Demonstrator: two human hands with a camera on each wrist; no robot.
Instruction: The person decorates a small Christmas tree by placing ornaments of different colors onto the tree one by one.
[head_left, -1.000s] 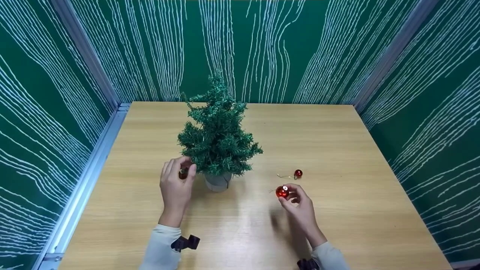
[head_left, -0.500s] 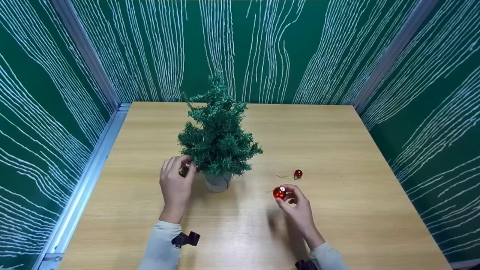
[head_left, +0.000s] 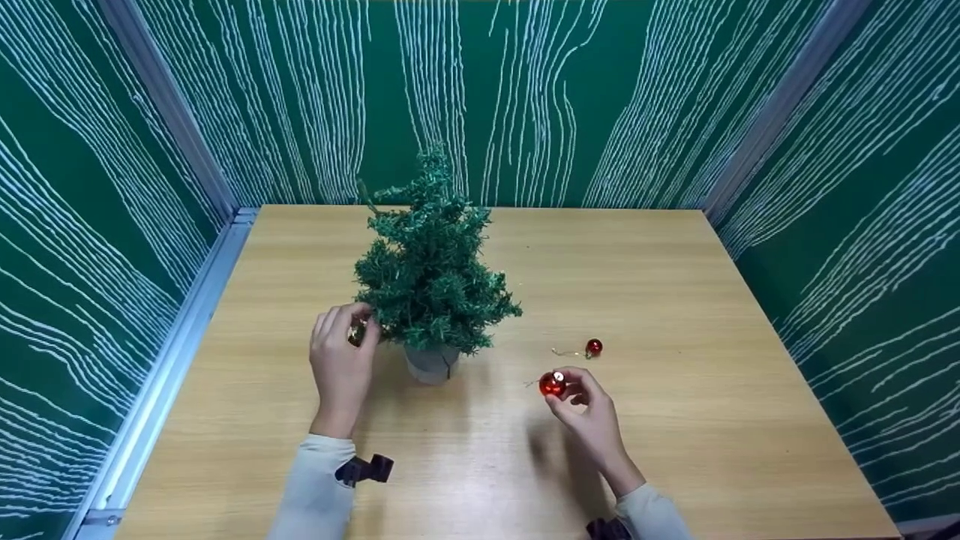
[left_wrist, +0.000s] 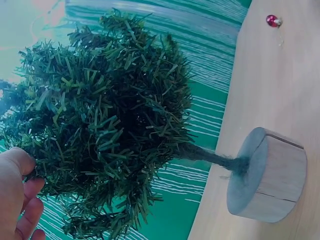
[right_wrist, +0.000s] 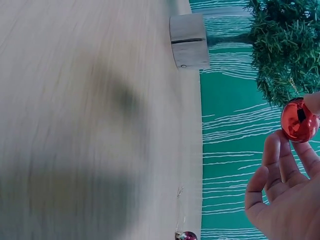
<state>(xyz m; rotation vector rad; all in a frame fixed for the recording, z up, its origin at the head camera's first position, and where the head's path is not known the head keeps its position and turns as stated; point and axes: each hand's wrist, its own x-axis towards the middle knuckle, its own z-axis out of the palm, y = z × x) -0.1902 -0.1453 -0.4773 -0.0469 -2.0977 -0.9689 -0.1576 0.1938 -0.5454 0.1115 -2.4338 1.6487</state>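
Observation:
A small artificial Christmas tree (head_left: 435, 277) stands on the table in a round pale wooden base (left_wrist: 280, 180). At its lower left side, my left hand (head_left: 341, 367) pinches the tip of a branch between thumb and fingers; the greenery partly hides the fingertips. My right hand (head_left: 592, 416) holds a shiny red bauble (head_left: 552, 384) over the table, to the right of the tree. In the right wrist view the thumb and fingertips grip this red bauble (right_wrist: 299, 121), and its thin gold hanging thread points towards the tree.
A smaller dark red bauble (head_left: 594, 346) with a gold thread lies on the wooden table (head_left: 675, 450), just beyond the right hand. Green walls (head_left: 510, 105) with white wavy lines enclose the table at the back and both sides.
The right hand has carried the red bauble slightly left. The left hand has shifted a little left and up at the branch, and the tree has moved slightly left with it.

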